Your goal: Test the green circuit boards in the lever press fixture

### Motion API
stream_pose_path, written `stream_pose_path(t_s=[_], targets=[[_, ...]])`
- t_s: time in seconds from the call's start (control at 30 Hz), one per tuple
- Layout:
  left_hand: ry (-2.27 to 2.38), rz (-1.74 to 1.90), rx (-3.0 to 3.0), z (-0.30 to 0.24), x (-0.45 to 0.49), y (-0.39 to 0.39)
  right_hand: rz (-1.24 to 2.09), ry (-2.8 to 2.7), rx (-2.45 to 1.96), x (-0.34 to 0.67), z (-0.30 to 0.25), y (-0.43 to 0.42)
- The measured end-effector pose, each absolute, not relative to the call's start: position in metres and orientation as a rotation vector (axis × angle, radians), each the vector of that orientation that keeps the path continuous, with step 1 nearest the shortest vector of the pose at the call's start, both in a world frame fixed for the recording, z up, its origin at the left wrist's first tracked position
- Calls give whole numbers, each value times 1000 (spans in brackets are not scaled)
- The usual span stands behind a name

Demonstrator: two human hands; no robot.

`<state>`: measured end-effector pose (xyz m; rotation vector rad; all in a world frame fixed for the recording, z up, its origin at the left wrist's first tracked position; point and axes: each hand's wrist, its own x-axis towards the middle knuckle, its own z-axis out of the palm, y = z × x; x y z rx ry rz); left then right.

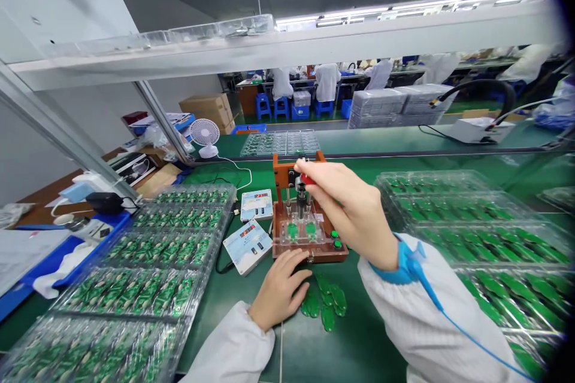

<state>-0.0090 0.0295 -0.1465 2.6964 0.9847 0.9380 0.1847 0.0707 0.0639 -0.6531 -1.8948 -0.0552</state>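
Observation:
A wooden test fixture (pixel 279 215) with a toggle clamp stands on the green bench in front of me. My right hand (pixel 354 209) is closed around the clamp's red lever handle (pixel 307 179), most of which the fingers hide. Under the clear plate of the fixture lie two green circuit boards (pixel 293 231). My left hand (pixel 283 287) rests palm down at the fixture's front edge, fingers spread and holding nothing. Beside its thumb is a small heap of loose green circuit boards (pixel 330 296). A blue wrist strap (pixel 399 263) circles my right wrist.
Two white meter boxes (pixel 248 246) with red digits sit left of the fixture. Clear trays of boards stand on the left (pixel 179 287) and the right (pixel 453 197). A small white fan (pixel 205 134) is behind. A shelf (pixel 287 48) crosses above; people in white work beyond.

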Motion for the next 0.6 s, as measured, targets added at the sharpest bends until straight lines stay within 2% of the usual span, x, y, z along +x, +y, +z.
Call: stream_pose_path(t_s=[0.37, 0.6], targets=[[984, 937, 2683, -146, -7, 31, 72, -1911, -571, 187, -12, 77], [1011, 908, 2658, -148, -6, 29, 130, -1804, -548, 175, -34, 82]])
